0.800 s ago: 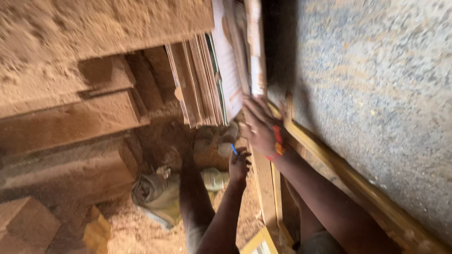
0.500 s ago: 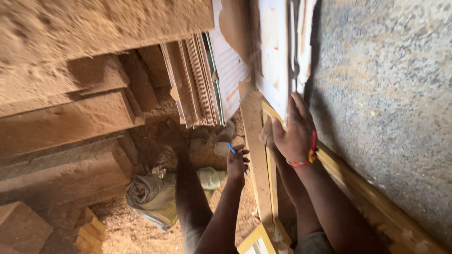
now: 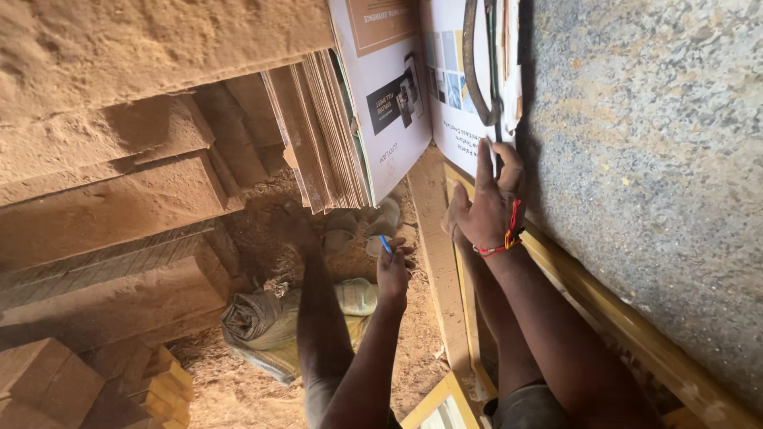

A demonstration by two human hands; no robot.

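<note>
My left hand (image 3: 393, 272) hangs over the sawdust floor, its fingers closed around a blue pen (image 3: 385, 243). My right hand (image 3: 486, 208), with a red thread band on the wrist, lies against the lower edge of a white printed board (image 3: 457, 119). Its fingers stretch up along that edge and its thumb wraps the wooden frame (image 3: 465, 302) underneath. Just above the fingertips a dark curved metal strap (image 3: 474, 71) rests on the board. A second white printed board (image 3: 389, 111) leans to the left of the first.
A grey speckled stone slab (image 3: 644, 159) fills the right side. Thin plywood sheets (image 3: 318, 135) stand stacked beside the boards. Rough timber blocks (image 3: 119, 206) pile up on the left. A rolled sack (image 3: 262, 318) lies on the sawdust by my leg (image 3: 318, 318).
My right hand has slid along the wooden frame to the white board's edge. The view has shifted, showing more of the printed boards. The left hand with the pen has stayed almost still.
</note>
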